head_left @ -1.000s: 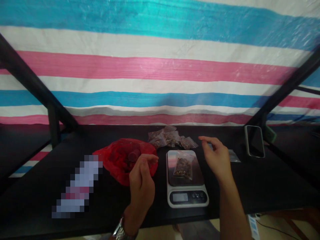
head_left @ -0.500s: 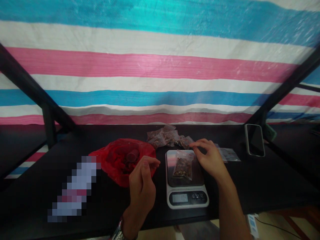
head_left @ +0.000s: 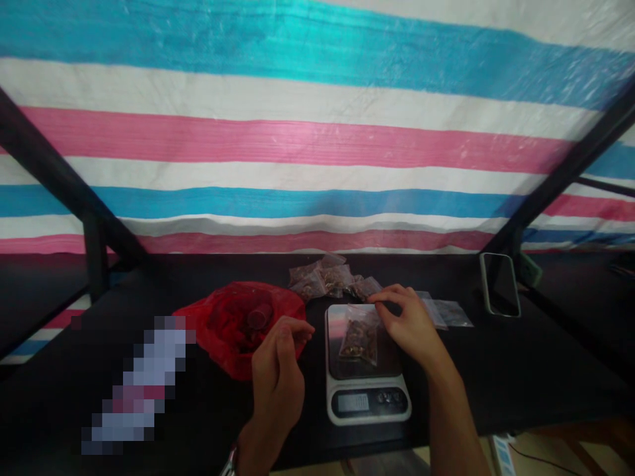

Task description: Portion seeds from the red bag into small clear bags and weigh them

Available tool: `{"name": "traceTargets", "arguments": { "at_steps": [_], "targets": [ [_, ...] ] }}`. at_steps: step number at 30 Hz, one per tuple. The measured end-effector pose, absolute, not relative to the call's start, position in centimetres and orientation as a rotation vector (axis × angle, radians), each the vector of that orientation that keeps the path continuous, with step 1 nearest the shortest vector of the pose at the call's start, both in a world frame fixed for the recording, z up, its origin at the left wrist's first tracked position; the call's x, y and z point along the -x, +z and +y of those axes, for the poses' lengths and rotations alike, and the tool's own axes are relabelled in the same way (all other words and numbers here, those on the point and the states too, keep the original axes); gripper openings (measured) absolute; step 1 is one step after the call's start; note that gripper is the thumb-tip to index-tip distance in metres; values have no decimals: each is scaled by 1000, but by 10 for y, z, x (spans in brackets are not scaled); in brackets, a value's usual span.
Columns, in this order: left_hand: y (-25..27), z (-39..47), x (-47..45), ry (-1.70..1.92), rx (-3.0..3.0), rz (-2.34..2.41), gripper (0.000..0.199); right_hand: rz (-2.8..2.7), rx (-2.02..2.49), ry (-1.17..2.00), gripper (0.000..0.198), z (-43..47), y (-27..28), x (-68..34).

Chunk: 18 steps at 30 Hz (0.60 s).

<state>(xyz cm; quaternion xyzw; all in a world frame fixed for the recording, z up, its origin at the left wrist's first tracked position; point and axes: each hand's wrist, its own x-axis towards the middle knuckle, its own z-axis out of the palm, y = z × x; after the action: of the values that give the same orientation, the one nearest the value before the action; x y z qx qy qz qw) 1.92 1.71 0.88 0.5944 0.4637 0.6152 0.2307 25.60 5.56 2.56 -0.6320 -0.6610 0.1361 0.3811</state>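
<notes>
A clear zip bag [head_left: 359, 336] of small brownish pieces lies on the plate of a white kitchen scale [head_left: 368, 419]. Its display is lit, but the digits are too small to read surely. My right hand [head_left: 404, 324] hovers over the scale's far right corner, thumb and fingers curved loosely with a gap between them. To the left of the scale is my left hand [head_left: 278, 377], fingers bent and pressed together; whatever they may hold is hidden. Just beyond it sits an open red plastic bag [head_left: 223, 330] with a small cup [head_left: 258, 316] inside.
Several filled zip bags [head_left: 335, 279] are heaped behind the scale. Flat zip bags [head_left: 449, 313] lie to the right, near a propped phone [head_left: 501, 284]. A blurred-out item [head_left: 143, 383] lies at left on the black table [head_left: 516, 377]. Striped sheeting [head_left: 317, 142] hangs behind.
The view has tilted slightly, so everything sits a little lower and further left. Both hands keep nearly the same pose, and the bag stays on the scale. The display digits appear different.
</notes>
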Motion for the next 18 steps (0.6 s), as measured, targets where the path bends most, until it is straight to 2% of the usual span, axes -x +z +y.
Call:
{"name": "traceTargets", "arguments": {
  "at_steps": [9, 18],
  "targets": [
    [4, 17, -10, 1591, -1647, 1331, 57, -1726, 1673, 299, 24, 57, 21, -253],
    [12, 15, -17, 1632, -1607, 1278, 54, -1780, 1645, 410, 16, 53, 23, -246]
  ]
}}
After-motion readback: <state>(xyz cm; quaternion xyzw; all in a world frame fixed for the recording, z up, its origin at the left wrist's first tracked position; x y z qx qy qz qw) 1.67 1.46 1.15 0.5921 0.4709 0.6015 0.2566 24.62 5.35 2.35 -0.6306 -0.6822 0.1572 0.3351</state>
